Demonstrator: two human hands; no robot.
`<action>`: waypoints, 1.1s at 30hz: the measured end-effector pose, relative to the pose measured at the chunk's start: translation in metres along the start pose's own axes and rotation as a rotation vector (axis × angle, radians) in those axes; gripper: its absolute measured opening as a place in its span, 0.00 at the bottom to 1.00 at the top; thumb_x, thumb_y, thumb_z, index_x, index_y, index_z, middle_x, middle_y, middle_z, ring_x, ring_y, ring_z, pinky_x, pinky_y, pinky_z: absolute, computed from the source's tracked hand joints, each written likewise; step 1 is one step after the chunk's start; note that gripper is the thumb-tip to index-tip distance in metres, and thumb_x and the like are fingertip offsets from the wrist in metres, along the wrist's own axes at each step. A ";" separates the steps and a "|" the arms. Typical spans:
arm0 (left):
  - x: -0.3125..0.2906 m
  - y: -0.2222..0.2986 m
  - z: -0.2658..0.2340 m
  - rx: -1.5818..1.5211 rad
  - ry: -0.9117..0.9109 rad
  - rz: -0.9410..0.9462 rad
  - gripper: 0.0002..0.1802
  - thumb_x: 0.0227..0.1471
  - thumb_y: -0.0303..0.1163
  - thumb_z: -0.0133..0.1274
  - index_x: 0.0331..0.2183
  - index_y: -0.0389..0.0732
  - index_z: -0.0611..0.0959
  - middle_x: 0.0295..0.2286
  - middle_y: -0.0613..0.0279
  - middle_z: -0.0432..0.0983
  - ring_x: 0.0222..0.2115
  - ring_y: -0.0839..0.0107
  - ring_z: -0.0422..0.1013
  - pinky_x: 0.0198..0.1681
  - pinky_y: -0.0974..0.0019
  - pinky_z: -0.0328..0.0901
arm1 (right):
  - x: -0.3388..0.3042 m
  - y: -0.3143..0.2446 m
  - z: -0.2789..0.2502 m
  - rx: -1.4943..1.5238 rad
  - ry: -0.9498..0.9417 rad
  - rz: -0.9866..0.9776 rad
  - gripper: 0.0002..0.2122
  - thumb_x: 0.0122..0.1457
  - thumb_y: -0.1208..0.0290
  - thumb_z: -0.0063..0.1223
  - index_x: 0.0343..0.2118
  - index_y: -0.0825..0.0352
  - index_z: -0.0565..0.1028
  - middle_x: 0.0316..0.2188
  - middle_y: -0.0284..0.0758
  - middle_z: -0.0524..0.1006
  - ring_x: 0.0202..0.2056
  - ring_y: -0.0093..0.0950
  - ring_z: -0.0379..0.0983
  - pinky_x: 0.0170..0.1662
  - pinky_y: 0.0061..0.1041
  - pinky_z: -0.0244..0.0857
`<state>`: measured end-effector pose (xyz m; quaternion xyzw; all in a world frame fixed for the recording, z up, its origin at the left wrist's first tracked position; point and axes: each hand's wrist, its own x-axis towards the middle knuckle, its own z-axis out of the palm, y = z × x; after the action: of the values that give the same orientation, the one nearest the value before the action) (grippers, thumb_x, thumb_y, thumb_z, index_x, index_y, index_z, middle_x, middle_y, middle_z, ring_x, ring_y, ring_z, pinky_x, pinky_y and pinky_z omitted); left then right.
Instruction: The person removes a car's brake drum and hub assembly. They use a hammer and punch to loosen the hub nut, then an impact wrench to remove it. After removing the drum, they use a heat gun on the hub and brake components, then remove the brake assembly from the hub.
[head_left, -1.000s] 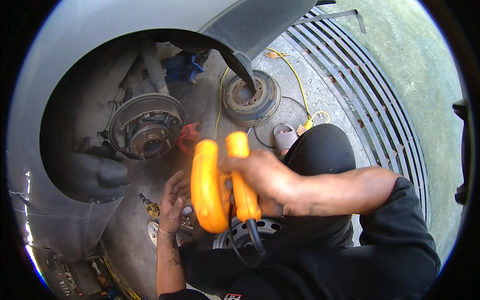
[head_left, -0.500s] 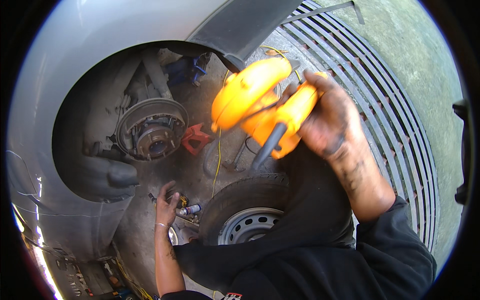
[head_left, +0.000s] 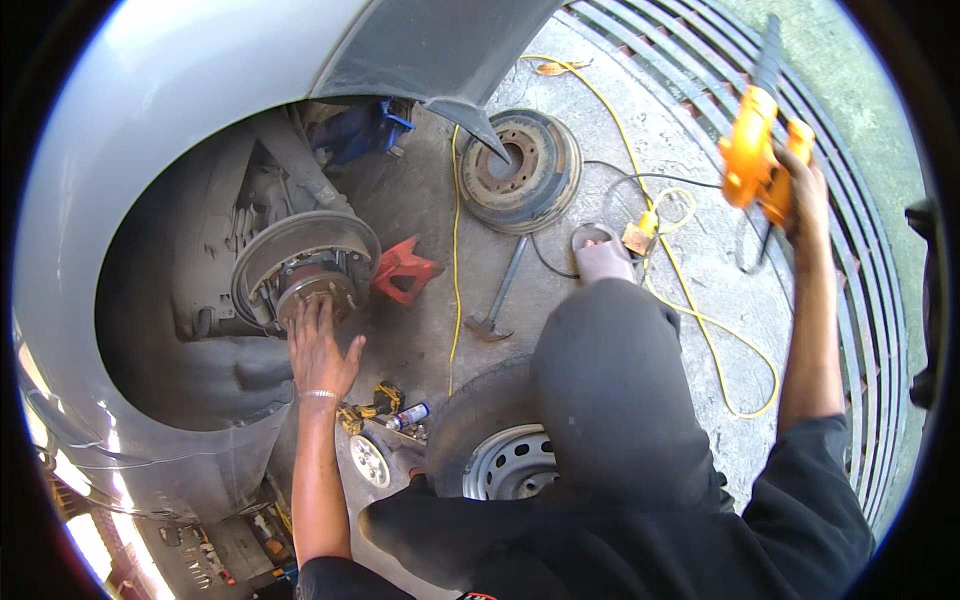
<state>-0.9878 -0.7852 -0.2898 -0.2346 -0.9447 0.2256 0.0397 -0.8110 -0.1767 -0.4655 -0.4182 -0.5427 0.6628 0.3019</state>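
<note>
My right hand (head_left: pixel 806 196) grips the handle of an orange electric blower (head_left: pixel 750 145), held out at the far right above the metal grate. Its black nozzle points away from me. A dark cord trails off the blower. At the wheel arch, my left hand (head_left: pixel 322 352) lies with spread fingers at the front of the wheel hub (head_left: pixel 318 288); the fingertips seem to touch it. Around that hub sit exposed brake shoes (head_left: pixel 262 262) and a round backing plate. A rusty brake drum (head_left: pixel 520 172) rests on the concrete to the right of the arch.
A red jack stand (head_left: pixel 404 270) stands beside the hub. Hammer (head_left: pixel 490 325), yellow extension cord (head_left: pixel 690 305) and wheel with tyre (head_left: pixel 480 425) lie on the floor. Near my left wrist are a yellow-black power tool (head_left: pixel 380 400) and a spray can (head_left: pixel 408 416). Grate (head_left: pixel 850 250) borders the right.
My right hand has swung the blower from the middle out to the far right. My left hand has moved up and forward to the hub. The brake drum and hammer now show fully.
</note>
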 end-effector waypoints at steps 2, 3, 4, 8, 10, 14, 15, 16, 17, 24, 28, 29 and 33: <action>0.041 0.002 0.003 0.127 0.006 0.038 0.47 0.46 0.45 0.65 0.62 0.37 0.65 0.63 0.48 0.57 0.66 0.51 0.49 0.69 0.47 0.41 | 0.014 0.043 -0.039 -0.112 0.028 -0.018 0.21 0.58 0.64 0.59 0.52 0.67 0.71 0.35 0.34 0.77 0.32 0.24 0.75 0.35 0.25 0.70; 0.059 0.002 0.006 0.189 0.025 0.058 0.47 0.46 0.46 0.64 0.63 0.37 0.64 0.63 0.48 0.56 0.67 0.52 0.48 0.70 0.47 0.40 | 0.018 0.065 -0.056 -0.127 0.032 0.038 0.21 0.59 0.64 0.58 0.53 0.67 0.70 0.35 0.34 0.77 0.32 0.24 0.75 0.36 0.25 0.70; 0.077 0.002 0.010 0.250 0.026 0.066 0.48 0.47 0.47 0.63 0.63 0.37 0.63 0.64 0.49 0.56 0.67 0.53 0.47 0.70 0.47 0.39 | 0.020 0.085 -0.073 -0.149 0.020 0.059 0.21 0.60 0.64 0.57 0.54 0.67 0.70 0.36 0.35 0.77 0.33 0.25 0.76 0.36 0.26 0.71; 0.125 0.005 0.036 0.410 -0.138 0.107 0.48 0.49 0.51 0.60 0.63 0.35 0.62 0.65 0.50 0.54 0.68 0.52 0.45 0.70 0.46 0.36 | 0.014 0.150 -0.114 -0.236 0.222 0.135 0.22 0.61 0.63 0.57 0.53 0.70 0.69 0.39 0.37 0.78 0.37 0.27 0.78 0.38 0.28 0.73; 0.131 0.015 0.056 0.542 -0.201 0.206 0.48 0.51 0.54 0.57 0.64 0.35 0.63 0.65 0.50 0.54 0.68 0.51 0.45 0.71 0.46 0.35 | 0.015 0.158 -0.133 -0.131 0.222 0.210 0.21 0.60 0.62 0.59 0.51 0.70 0.70 0.37 0.37 0.78 0.35 0.28 0.78 0.37 0.29 0.75; 0.133 0.042 0.098 0.802 -0.441 0.327 0.45 0.56 0.57 0.48 0.64 0.35 0.63 0.66 0.50 0.53 0.68 0.51 0.45 0.71 0.48 0.34 | 0.034 0.175 -0.167 0.149 0.224 0.303 0.19 0.59 0.59 0.59 0.46 0.69 0.73 0.34 0.37 0.78 0.31 0.30 0.78 0.35 0.30 0.76; 0.138 0.042 0.107 0.811 -0.506 0.340 0.46 0.56 0.58 0.48 0.64 0.35 0.62 0.66 0.49 0.53 0.68 0.52 0.45 0.71 0.48 0.33 | 0.044 0.174 -0.183 0.173 0.196 0.440 0.18 0.60 0.59 0.58 0.45 0.68 0.74 0.37 0.38 0.79 0.36 0.30 0.79 0.38 0.31 0.76; 0.139 0.040 0.114 0.824 -0.571 0.346 0.46 0.56 0.58 0.48 0.64 0.35 0.62 0.66 0.49 0.53 0.68 0.54 0.45 0.71 0.49 0.33 | 0.047 0.179 -0.197 0.240 0.192 0.440 0.19 0.61 0.57 0.57 0.46 0.68 0.74 0.39 0.38 0.79 0.38 0.31 0.78 0.41 0.32 0.75; 0.138 0.036 0.118 0.833 -0.600 0.415 0.45 0.57 0.58 0.47 0.64 0.35 0.63 0.66 0.49 0.53 0.68 0.54 0.46 0.71 0.49 0.34 | 0.051 0.185 -0.208 0.275 0.219 0.471 0.19 0.61 0.56 0.56 0.46 0.68 0.74 0.41 0.38 0.79 0.41 0.32 0.78 0.43 0.33 0.75; 0.145 0.010 0.080 0.569 -0.406 0.256 0.43 0.56 0.55 0.49 0.64 0.36 0.64 0.65 0.52 0.55 0.66 0.57 0.51 0.70 0.48 0.40 | 0.041 0.223 -0.276 0.252 0.260 0.416 0.28 0.62 0.53 0.53 0.61 0.63 0.63 0.50 0.37 0.72 0.51 0.34 0.71 0.51 0.38 0.72; 0.133 -0.015 0.026 0.393 -0.107 0.118 0.42 0.52 0.49 0.58 0.65 0.47 0.64 0.64 0.56 0.57 0.65 0.56 0.54 0.68 0.48 0.45 | 0.025 0.228 -0.273 0.211 0.245 0.328 0.27 0.64 0.54 0.50 0.61 0.64 0.63 0.54 0.38 0.71 0.54 0.36 0.70 0.53 0.43 0.72; 0.120 -0.020 0.015 0.366 -0.099 0.053 0.42 0.52 0.48 0.58 0.64 0.48 0.64 0.64 0.57 0.58 0.65 0.56 0.54 0.68 0.48 0.45 | 0.023 0.225 -0.267 0.217 0.281 0.327 0.27 0.64 0.53 0.49 0.61 0.64 0.63 0.54 0.39 0.70 0.54 0.36 0.69 0.53 0.45 0.71; 0.047 -0.044 -0.012 0.245 0.041 -0.048 0.41 0.52 0.46 0.59 0.64 0.51 0.65 0.65 0.59 0.57 0.64 0.56 0.56 0.68 0.50 0.47 | 0.020 0.209 -0.242 0.224 0.248 0.300 0.32 0.58 0.51 0.52 0.61 0.66 0.64 0.55 0.43 0.69 0.54 0.43 0.69 0.53 0.47 0.72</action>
<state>-1.0461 -0.7931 -0.2610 -0.2099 -0.9144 0.3336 0.0925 -0.5953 -0.0945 -0.6879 -0.5365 -0.3561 0.6999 0.3090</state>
